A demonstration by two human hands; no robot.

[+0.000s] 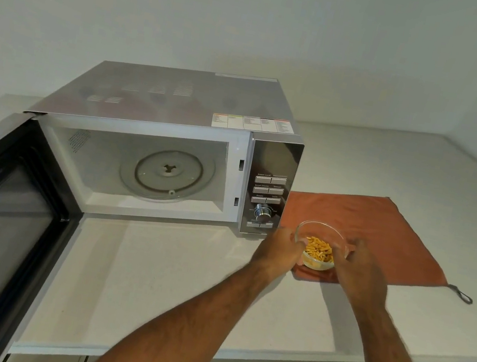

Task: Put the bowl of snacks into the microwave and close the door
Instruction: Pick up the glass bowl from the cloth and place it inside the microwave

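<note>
A small clear glass bowl [319, 245] holding orange stick snacks [319, 249] rests on an orange cloth [380, 230] to the right of the microwave [163, 95]. My left hand [281, 248] cups the bowl's left side and my right hand [357, 264] cups its right side, fingers curled around the glass. The silver microwave stands with its door [0, 220] swung wide open to the left. Its white cavity shows a bare glass turntable [165, 175].
The white counter [151, 277] runs from the microwave to a front edge near the bottom of the view. The control panel [268, 195] with buttons and a dial sits between the cavity and the bowl. A cloth loop [462, 295] trails off the cloth's right corner.
</note>
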